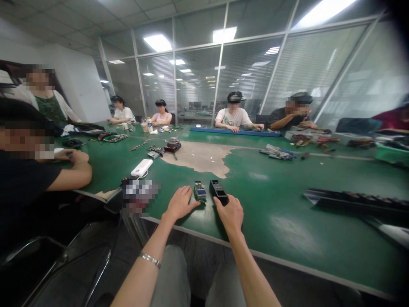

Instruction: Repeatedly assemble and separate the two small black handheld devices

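A green circuit board with a small bluish screen (200, 192) lies on the green table in front of me. My left hand (182, 203) rests flat beside it, fingers stretched out, the thumb reaching to the board's near end. Right of the board is a black plastic housing (217, 187) with rectangular cutouts. Around its near end my right hand (230, 213) is closed, thumb on the left side and fingers on the right. The housing lies along the table, its far end showing; my hand covers part of the near end.
A white power bank (141, 168) with a cable lies at the left. Beyond are a black and orange device (173, 145), a bundle of bagged parts (277, 152) and a long blue bar (236, 131). Dark strips (358, 200) lie right. Several people sit around the table (271, 183).
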`<state>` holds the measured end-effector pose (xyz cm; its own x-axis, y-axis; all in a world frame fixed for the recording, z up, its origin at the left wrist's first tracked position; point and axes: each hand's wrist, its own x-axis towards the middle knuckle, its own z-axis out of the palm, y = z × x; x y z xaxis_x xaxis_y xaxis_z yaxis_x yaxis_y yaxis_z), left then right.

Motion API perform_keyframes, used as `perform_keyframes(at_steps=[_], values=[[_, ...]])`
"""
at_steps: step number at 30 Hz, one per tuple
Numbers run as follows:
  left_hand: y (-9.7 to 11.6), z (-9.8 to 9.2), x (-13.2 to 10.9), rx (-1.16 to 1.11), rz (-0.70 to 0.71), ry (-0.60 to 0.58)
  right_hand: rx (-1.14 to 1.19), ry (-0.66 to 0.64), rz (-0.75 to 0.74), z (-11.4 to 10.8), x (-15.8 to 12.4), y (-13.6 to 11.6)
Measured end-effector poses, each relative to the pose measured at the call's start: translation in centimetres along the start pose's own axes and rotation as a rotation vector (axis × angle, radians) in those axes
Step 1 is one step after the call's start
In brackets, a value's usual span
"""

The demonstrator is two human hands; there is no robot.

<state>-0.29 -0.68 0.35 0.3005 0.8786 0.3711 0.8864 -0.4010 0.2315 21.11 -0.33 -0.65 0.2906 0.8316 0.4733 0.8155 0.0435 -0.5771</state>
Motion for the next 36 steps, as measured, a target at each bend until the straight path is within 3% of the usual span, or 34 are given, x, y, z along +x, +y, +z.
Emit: perform_keyframes(at_steps=[6,13,19,36], values=[[0.1,-0.3,-0.2,-0.005,-0.003,0.016,0.172,0.073,-0.016,-0.8,-0.5,-0.7],[0.1,-0.6,-0.3,-0.029,0.011,0.04,0.28,0.11,-0.036,-0.9,-1.7,-4.4],[-0.2,-0.6,-0.4,-0.036,-0.005,0.041,0.231,0.095,-0.049,0.0,-1.4,-6.9],[-1.6,0.3,-0.2,-0.088,-0.011,0.022,-0.001,0.0,-0.033,0.3,-1.1,-9.3]])
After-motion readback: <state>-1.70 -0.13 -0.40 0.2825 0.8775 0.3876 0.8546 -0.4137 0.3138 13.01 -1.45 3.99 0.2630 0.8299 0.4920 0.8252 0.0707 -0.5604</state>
